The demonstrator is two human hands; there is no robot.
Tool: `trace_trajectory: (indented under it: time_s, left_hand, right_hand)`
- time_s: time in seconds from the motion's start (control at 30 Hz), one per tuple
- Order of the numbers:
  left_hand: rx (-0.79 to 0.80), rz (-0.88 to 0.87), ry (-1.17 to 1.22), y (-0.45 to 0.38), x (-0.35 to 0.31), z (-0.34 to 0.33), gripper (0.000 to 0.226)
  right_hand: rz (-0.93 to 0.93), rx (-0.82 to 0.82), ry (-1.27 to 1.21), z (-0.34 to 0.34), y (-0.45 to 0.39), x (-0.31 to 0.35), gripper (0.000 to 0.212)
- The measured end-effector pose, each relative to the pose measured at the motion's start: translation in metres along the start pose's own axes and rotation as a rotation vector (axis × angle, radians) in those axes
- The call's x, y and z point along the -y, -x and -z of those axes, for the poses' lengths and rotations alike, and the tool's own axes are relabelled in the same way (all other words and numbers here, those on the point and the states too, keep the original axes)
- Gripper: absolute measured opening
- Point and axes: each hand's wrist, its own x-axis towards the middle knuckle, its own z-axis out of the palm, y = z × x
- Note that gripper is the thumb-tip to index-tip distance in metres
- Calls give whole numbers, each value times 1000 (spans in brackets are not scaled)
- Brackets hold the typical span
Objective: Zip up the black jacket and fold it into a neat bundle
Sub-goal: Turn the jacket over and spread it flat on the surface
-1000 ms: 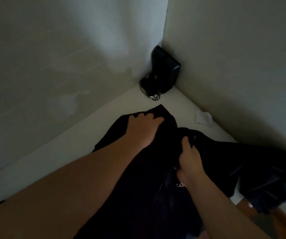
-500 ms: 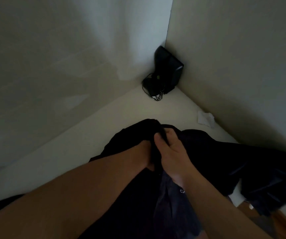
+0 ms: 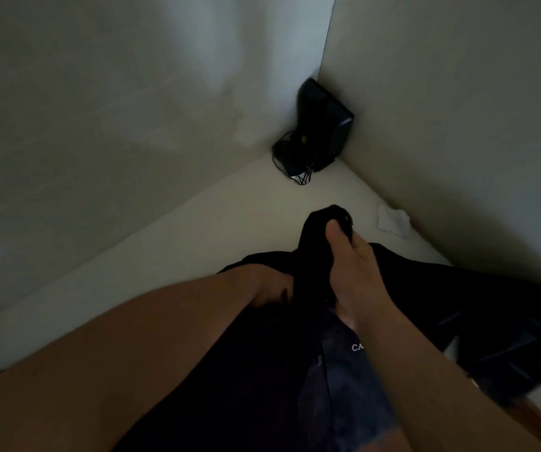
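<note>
With the black jacket (image 3: 458, 305) spread at lower centre of the frame, keep your right hand (image 3: 354, 269) pinched on its raised top edge, anchor below with your left hand (image 3: 272, 288), whose finger state cannot be told, and pull the zipper line straight.

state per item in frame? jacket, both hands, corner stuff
Black fabric jacket: spread loose on the white surface, unfolded; zip state not visible.
Right hand: pinching a raised end of the jacket, thumb on top.
Left hand: closed on jacket fabric, fingers partly hidden.
Black boxy device: upright in the wall corner, cables bunched at its base.
Crumpled white tissue: lying loose by the right wall.
</note>
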Motion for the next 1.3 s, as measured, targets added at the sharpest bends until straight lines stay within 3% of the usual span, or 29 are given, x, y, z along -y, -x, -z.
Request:
trace_trajectory:
  time_s: [0.07, 0.1, 0.13, 0.17, 0.2, 0.27, 0.33, 0.43, 0.53, 0.63, 0.73, 0.8, 0.87, 0.97, 1.0, 1.07, 1.17, 1.3]
  left_hand:
    - [-83, -112, 332, 5, 23, 5, 25]
    - [-220, -137, 475, 4, 38, 13, 23]
    - [-405, -133, 486, 3, 58, 23, 18]
    - [-596, -94, 335, 11, 75, 33, 21]
    - [-711, -42, 201, 10, 92, 38, 41]
    - [-594, 80, 142, 14, 118, 31, 85]
    - [-369, 118, 186, 14, 122, 12, 99]
    - [-336, 59, 72, 7, 116, 13, 65]
    - [-703, 90, 2, 15, 118, 60, 41]
    - [-979, 189, -130, 22, 116, 83, 40]
    - [-983, 129, -133, 18, 99, 78, 64]
    - [-1016, -16, -117, 17, 81, 73, 50]
    - [-787, -27, -171, 14, 67, 66, 36]
    - [-220, 112, -283, 6, 54, 40, 48]
    - [-154, 87, -262, 4, 50, 33, 49]
    - [-197, -24, -24, 4, 35, 24, 49]
    - [-118, -69, 349, 0, 16, 17, 26]
    - [30, 147, -79, -9, 22, 6, 37]
  right_hand:
    - [-1, 11, 14, 3, -1, -2, 26]
    - [9, 10, 26, 6, -2, -4, 27]
    - [16, 6, 27, 10, -4, -6, 29]
    - [17, -10, 21, 13, -5, -7, 30]
    - [14, -27, 14, 16, -6, -8, 30]
    - [19, -50, 10, 18, -5, -7, 30]
    - [29, -60, 3, 17, -5, -7, 30]
    - [49, -47, 4, 15, -6, -8, 30]
    - [65, -11, 22, 17, -3, -8, 24]
    - [69, 18, 16, 14, -2, -8, 26]
    - [64, 9, 8, 9, -5, -11, 22]
    - [41, 16, 1, 8, -7, -14, 21]
    - [27, 17, -9, 9, -7, -17, 20]
    - [16, 12, -6, 7, -7, -19, 23]
    - [17, 11, 4, 6, -7, -20, 24]
    - [20, 12, 20, 5, -7, -21, 24]
    - [27, 5, 20, 6, -9, -20, 24]
    - [9, 28, -26, 2, -5, -19, 24]
